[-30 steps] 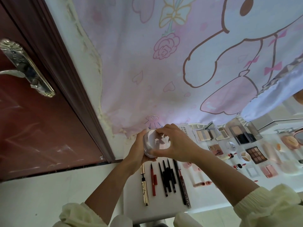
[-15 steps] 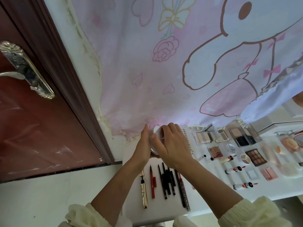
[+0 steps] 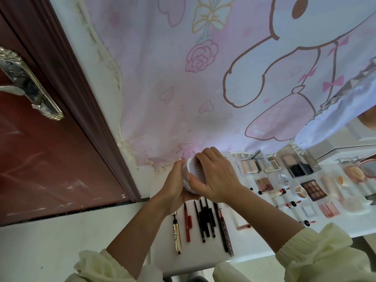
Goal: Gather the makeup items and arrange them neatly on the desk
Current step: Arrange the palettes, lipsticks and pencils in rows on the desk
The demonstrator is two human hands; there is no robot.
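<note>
A round white powder jar with a pale pink top is held above the far left corner of the white desk. My left hand grips its side from the left. My right hand curls over its lid from the right. Just below my hands lies a neat row of pencils and pens, with a gold mascara tube at its left end. To the right, open eyeshadow palettes, compacts and small lipsticks lie in rows.
A pink cartoon-print cloth hangs behind the desk. A dark red door with a metal handle stands at the left. Clear acrylic boxes and a pink round mirror sit at the desk's far right.
Both hands have kept hold of the jar near the desk's back edge. My right hand has shifted from the jar's rim to cover its lid.
</note>
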